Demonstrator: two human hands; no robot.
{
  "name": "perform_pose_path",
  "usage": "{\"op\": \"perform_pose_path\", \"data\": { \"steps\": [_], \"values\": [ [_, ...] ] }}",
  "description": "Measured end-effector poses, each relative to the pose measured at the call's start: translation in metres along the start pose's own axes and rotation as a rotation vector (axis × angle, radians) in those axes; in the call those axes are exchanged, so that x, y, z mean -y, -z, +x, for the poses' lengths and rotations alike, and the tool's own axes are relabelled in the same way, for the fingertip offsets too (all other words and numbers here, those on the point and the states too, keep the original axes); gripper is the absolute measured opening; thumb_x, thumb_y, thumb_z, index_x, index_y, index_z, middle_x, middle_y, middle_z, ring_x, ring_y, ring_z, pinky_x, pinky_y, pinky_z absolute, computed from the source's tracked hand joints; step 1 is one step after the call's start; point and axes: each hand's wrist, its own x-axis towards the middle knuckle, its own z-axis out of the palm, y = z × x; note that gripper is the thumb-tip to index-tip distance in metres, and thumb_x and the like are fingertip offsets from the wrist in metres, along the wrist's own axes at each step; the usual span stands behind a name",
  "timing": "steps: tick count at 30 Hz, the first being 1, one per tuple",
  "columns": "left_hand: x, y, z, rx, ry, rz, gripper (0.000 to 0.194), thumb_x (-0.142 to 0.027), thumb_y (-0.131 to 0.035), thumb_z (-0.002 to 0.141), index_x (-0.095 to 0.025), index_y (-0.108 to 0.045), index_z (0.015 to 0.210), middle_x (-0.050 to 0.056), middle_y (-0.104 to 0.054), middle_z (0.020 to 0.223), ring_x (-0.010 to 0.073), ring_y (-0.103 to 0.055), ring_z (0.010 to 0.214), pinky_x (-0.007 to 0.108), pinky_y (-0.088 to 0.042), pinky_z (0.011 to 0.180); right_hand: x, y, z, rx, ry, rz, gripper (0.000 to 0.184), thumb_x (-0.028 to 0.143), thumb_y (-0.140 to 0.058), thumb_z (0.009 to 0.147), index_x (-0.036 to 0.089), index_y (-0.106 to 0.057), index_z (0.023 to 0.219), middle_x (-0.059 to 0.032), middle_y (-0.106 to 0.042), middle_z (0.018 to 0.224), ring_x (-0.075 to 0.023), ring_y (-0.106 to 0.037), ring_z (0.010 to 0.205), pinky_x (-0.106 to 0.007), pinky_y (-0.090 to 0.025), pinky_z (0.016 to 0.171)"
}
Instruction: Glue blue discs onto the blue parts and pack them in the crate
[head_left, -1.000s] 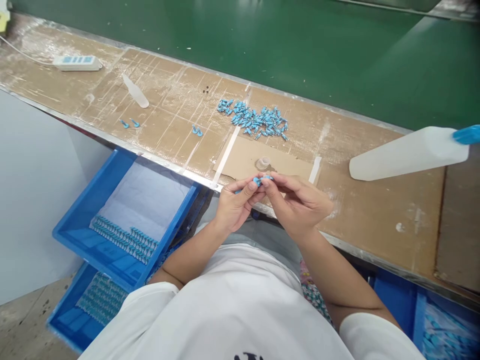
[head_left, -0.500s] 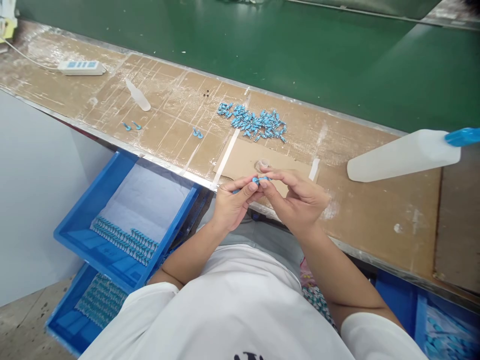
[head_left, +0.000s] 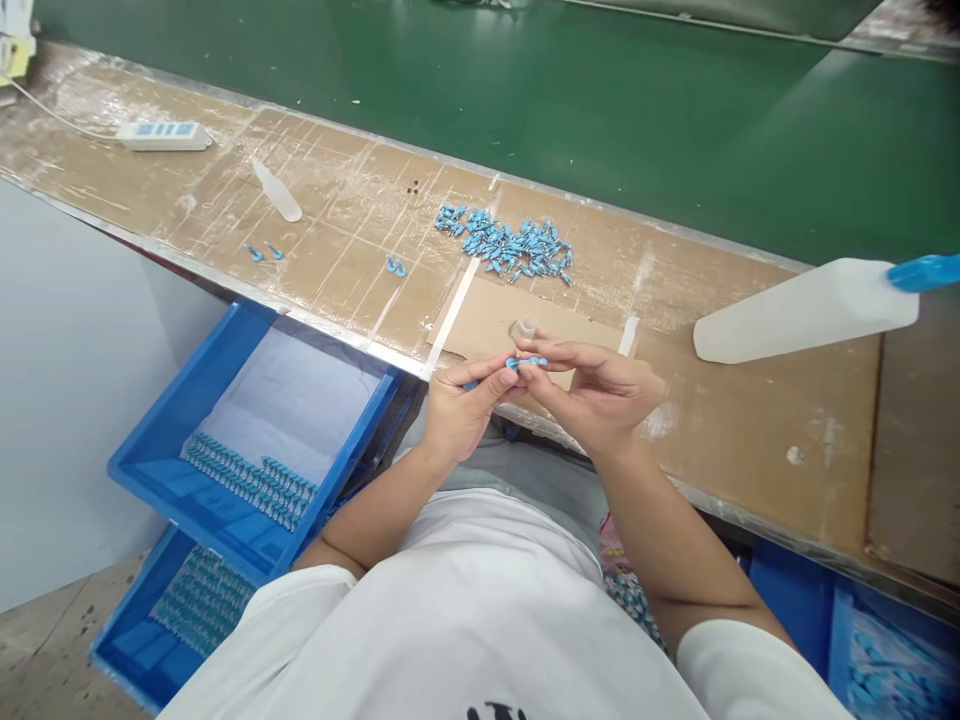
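Note:
Between my two hands, just over the front edge of the bench, is a small blue plastic part (head_left: pixel 527 362) with a rounded end. My left hand (head_left: pixel 457 412) pinches its left end between thumb and forefinger; a second bit of blue shows among those fingers. The thumb and fingertips of my right hand (head_left: pixel 611 398) close on the other end. Just beyond the fingertips, a small clear cup (head_left: pixel 523 329) rests on a cardboard sheet (head_left: pixel 480 312). Farther back lies a loose pile of small blue parts (head_left: pixel 517 245).
A large white bottle (head_left: pixel 806 310) with a blue cap lies at right. To the left are a small squeeze bottle (head_left: pixel 277 190), a power strip (head_left: pixel 165 136) and several loose blue pieces (head_left: pixel 395 266). Blue trays (head_left: pixel 157 430) with rows of parts stand below left. A green surface (head_left: pixel 480 100) runs behind.
The right forefinger and fingers have lifted and shifted slightly along the blue part, and more of it shows. My left hand keeps its pinch. The view has shifted slightly.

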Motion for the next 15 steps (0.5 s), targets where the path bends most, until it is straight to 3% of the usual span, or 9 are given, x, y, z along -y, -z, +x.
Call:
{"op": "perform_pose_path", "data": {
  "steps": [4,9,15],
  "values": [
    [-0.0017,-0.0007,-0.0003,0.038,-0.019,-0.017,0.024,-0.028,-0.086,0.064,-0.021,-0.08,0.087,0.004,-0.077,0.095,0.0163,-0.072,0.087,0.031,-0.061,0.084,-0.0001,0.0004,0.0035,0.022,0.039,0.019,0.031,0.015,-0.083,0.07,0.026,-0.075,0.097,0.0004,-0.077,0.091,-0.0212,-0.075,0.08,-0.048,-0.06,0.094],
    [-0.0022,-0.0045,-0.0001,0.016,0.008,-0.043,0.026,-0.028,-0.087,0.063,-0.021,-0.08,0.086,0.004,-0.078,0.094,0.0164,-0.073,0.086,0.032,-0.06,0.087,0.0004,-0.001,0.0032,-0.012,-0.028,0.042,0.023,0.02,-0.081,0.073,0.025,-0.074,0.094,-0.0013,-0.077,0.09,-0.0221,-0.074,0.084,-0.05,-0.058,0.095],
    [-0.0031,-0.0078,-0.0041,-0.025,0.048,-0.046,0.03,-0.031,-0.089,0.06,-0.022,-0.079,0.087,0.005,-0.078,0.094,0.019,-0.074,0.087,0.032,-0.058,0.088,0.0027,-0.0028,0.0002,-0.082,-0.06,0.046,0.021,0.021,-0.081,0.072,0.024,-0.074,0.091,-0.0023,-0.076,0.085,-0.0199,-0.073,0.077,-0.039,-0.062,0.076]
  ]
}}
